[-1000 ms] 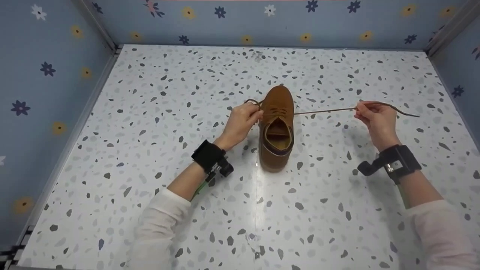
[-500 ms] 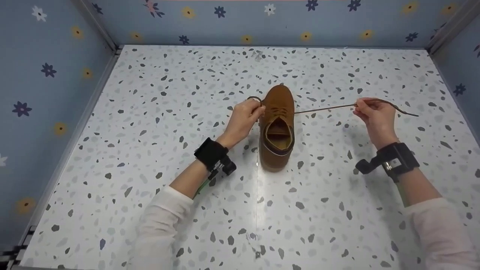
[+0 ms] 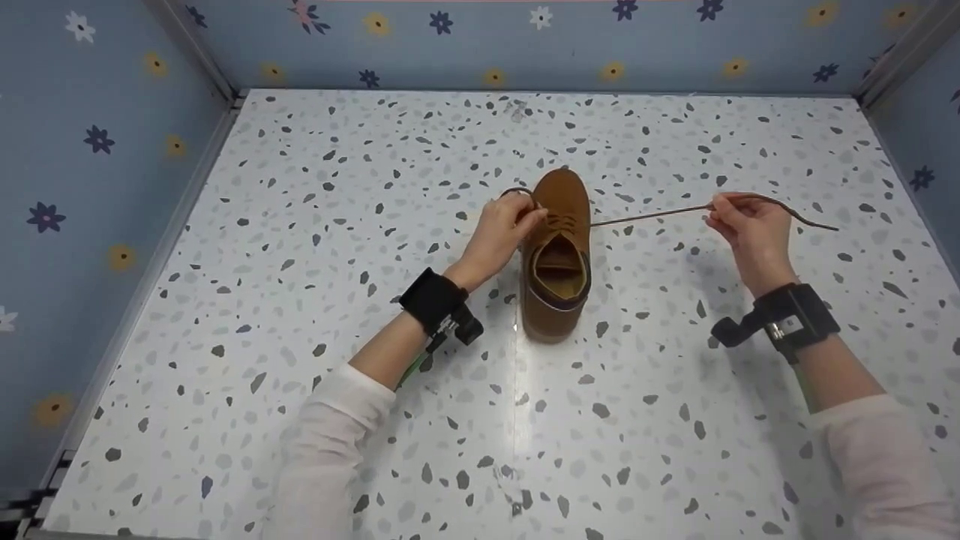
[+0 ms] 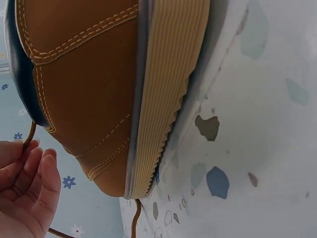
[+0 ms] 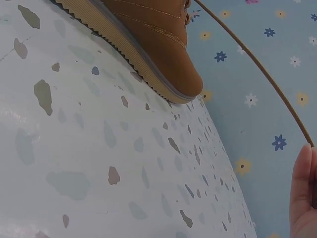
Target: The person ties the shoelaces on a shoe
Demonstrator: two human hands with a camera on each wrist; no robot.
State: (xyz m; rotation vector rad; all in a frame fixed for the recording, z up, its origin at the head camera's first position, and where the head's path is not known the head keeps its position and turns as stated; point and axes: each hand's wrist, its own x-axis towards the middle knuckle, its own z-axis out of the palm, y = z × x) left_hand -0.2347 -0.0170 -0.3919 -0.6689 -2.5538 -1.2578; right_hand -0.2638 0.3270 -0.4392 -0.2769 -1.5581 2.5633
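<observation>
A brown shoe (image 3: pixel 564 191) with a ribbed tan sole (image 4: pixel 171 54) stands upright on the speckled tabletop, toe pointing away from me. My left hand (image 3: pixel 495 232) is at the shoe's left side, its fingertips over the edge of the lacing, and it pinches one brown shoelace (image 4: pixel 30 133). A curve of that lace shows beyond the knuckles. Well off to the right, my right hand (image 3: pixel 757 236) pinches the other shoelace (image 3: pixel 652 215), which runs nearly straight from the shoe. Its loose end trails out past that hand to the right.
The white speckled tabletop (image 3: pixel 300 375) spreads around the shoe on all sides. Blue panels with printed flowers (image 3: pixel 465 49) rise along the back, left and right. Each wrist wears a black strap with a small camera, such as the left wrist strap (image 3: pixel 429 300).
My left hand has moved right and slightly forward, from beside the shoe to over its lacing edge. My right hand has risen a little, the lace still pulled out straight.
</observation>
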